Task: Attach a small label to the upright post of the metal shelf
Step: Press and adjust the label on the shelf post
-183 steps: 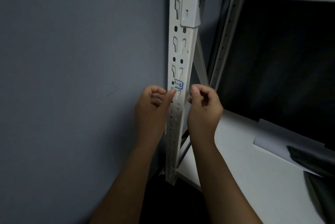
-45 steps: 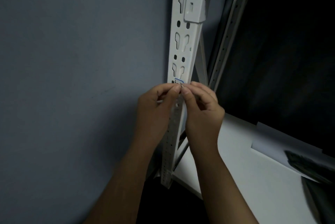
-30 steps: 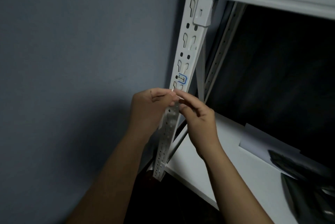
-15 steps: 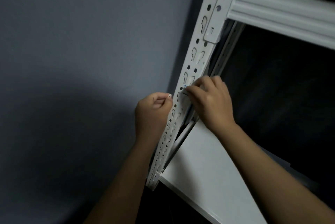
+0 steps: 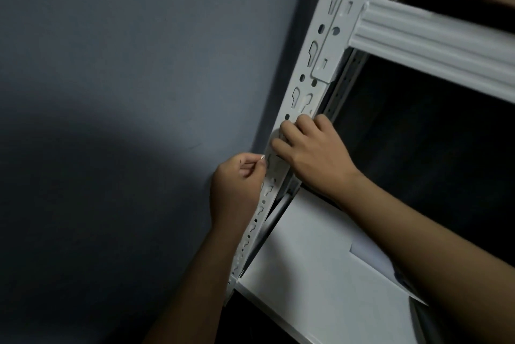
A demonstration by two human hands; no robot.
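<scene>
- Right hand (image 5: 309, 148) is laid across the front of the upright post (image 5: 302, 98), fingers curled over the metal just below a pair of keyhole slots, and it looks to be pressing there
- The label itself is out of sight; my read is that it sits under those right fingers on the post face, though the view doesn't prove it
- Left hand (image 5: 239, 185) is just beside the post's left edge, fingers curled in, thumb and forefinger pinching a tiny pale scrap (image 5: 262, 158), possibly peeled backing, too small to be sure
- So the step in hand reads as rubbing the label down flat against the post
- To do it well: press from the middle of the label outward so no corner lifts, and keep it on solid metal between the slots, not bridging a hole
- Firm, even pressure from the finger pads beats a quick tap, since painted steel can be slick
- The left hand could steady the post edge, but it's occupied with that scrap, so the right hand has to do the smoothing alone
- The post is fixed to the cross beam (image 5: 434, 45) above and the shelf board (image 5: 320, 274) below, so it should take the push without shifting
- Lighting is dim here, so checking the edges by touch is the safer bet
</scene>
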